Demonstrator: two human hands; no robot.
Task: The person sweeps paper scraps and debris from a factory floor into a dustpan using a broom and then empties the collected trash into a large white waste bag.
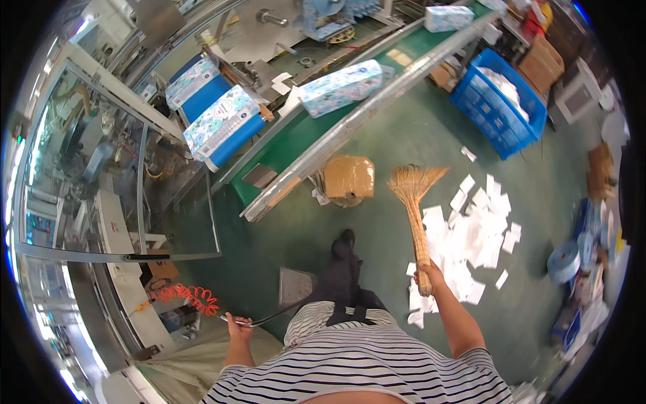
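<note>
My right hand (432,275) is closed around the lower part of a straw broom (416,225), whose bristles fan out toward the conveyor. Beside the broom, a wide pile of white paper pieces (471,236) lies scattered on the green floor. At the lower left, my left hand (239,326) grips the end of a long dark handle. That handle runs toward a grey dustpan (296,286) left of my leg; their joint is not clear. Close to the left hand hangs an orange coiled hose (185,296).
A green conveyor (296,151) crosses ahead, carrying a blue-and-white tissue pack (342,87). Under its edge sits a taped cardboard box (348,177). A blue crate (498,104) holds white material at the far right. Glass machine doors (145,188) stand to the left.
</note>
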